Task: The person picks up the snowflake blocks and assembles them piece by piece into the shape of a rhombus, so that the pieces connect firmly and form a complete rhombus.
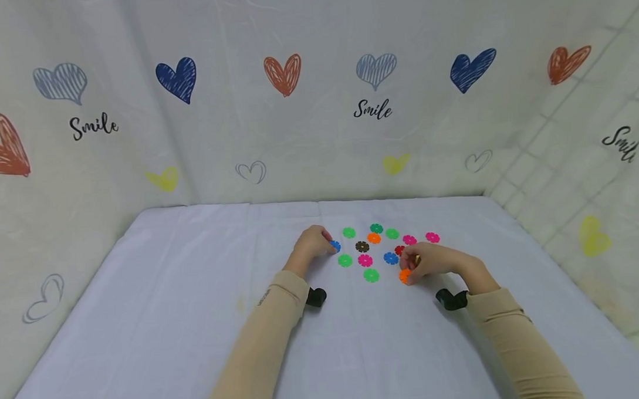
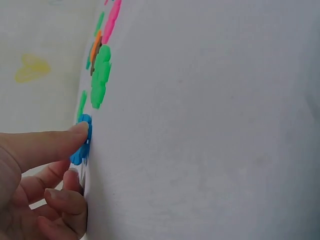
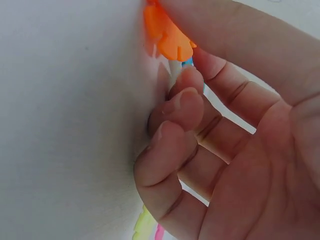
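Pinched notched disc (image 1: 405, 277): showing plain orange
Leftmost notched disc (image 1: 335, 246): showing plain blue
Scattered notched discs (image 1: 371, 275): showing light green, teal-green, pink, orange, red, blue, dark brown — each a single colour
Tablecloth (image 1: 160, 322): showing plain pale lavender
Backdrop cloth (image 1: 317, 147): carrying on white — striped light-blue, scribbled navy, orange-red, yellow and grey-outlined hearts (image 1: 177, 79), black "Smile" lettering (image 1: 373, 109)
Sleeves (image 1: 266, 342): showing beige

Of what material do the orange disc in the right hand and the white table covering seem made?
The orange disc: probably plastic, smooth, from its even colour and cleanly notched edge. The white table covering: perhaps cloth, matt, from its faint creases; thin plastic is possible.
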`<state>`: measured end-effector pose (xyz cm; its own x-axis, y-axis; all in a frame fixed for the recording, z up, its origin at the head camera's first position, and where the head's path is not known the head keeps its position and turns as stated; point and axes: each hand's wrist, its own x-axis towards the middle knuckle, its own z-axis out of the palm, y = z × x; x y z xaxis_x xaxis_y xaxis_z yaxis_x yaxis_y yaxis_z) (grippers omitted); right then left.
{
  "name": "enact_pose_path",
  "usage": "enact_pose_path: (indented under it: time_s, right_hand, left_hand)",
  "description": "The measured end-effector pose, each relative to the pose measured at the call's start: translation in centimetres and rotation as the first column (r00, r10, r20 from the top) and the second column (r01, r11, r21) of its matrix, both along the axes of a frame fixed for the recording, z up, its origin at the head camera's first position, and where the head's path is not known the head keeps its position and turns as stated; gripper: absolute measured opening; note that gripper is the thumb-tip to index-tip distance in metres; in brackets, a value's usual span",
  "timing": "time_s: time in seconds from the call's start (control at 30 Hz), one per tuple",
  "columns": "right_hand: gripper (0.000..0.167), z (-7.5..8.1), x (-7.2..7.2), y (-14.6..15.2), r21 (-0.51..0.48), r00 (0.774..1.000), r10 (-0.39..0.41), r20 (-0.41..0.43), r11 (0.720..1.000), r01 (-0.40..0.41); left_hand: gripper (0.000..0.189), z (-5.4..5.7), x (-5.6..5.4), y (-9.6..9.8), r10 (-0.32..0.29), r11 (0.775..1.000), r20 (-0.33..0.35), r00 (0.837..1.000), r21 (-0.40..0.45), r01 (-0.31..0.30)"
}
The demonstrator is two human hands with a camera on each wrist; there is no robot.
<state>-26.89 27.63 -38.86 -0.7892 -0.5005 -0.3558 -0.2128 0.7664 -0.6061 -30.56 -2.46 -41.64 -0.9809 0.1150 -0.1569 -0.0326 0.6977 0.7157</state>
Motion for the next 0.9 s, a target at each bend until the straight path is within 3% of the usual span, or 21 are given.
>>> enact_pose_path:
  time_s: [0.27,0.47,0.9]
  right_hand:
    - [0.019,0.3,0.1,0.3,-0.031,1.0,0.004,0.002,1.0,-0.004]
    - [0.011,0.2,-0.1,0.6,-0.067,1.0,0.012,0.021,0.998,-0.01]
    - [0.01,1.1,-0.5,-0.4,-0.16,1.0,0.013,-0.005,0.987,-0.013]
  left_hand:
    - [0.024,-0.3,-0.1,-0.1,-0.022,0.999,-0.029,0.999,0.032,0.023]
    - [0.019,-0.2,0.1,-1.2,-0.056,0.997,-0.021,0.998,0.044,0.057]
    - [0.02,1.7,1.6,-5.3,-0.071,0.978,0.001,0.997,0.198,0.07]
